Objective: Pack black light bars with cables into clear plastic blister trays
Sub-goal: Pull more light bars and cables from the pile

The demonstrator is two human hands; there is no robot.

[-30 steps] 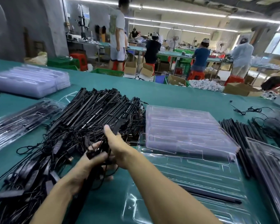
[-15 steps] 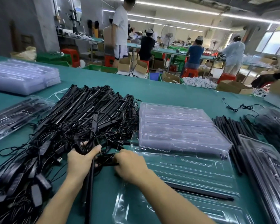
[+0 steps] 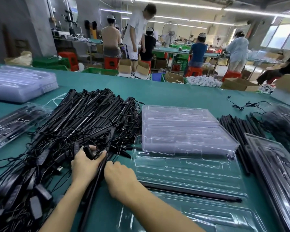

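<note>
Light bar (image 3: 93, 187) in left hand (image 3: 85, 166), beside right hand (image 3: 120, 177).

Far beyond my left hand (image 3: 85, 166), past the table's teal top (image 3: 182, 92), a person in a white shirt (image 3: 136, 29) stands over open cardboard boxes (image 3: 124, 66). Others sit on red stools (image 3: 110, 62) at long benches. Well beyond my right hand (image 3: 120, 179) stands a floor fan (image 3: 170, 33), and further right are bright windows (image 3: 281, 36). A tan sack (image 3: 19, 59) slumps far to the left.
</note>
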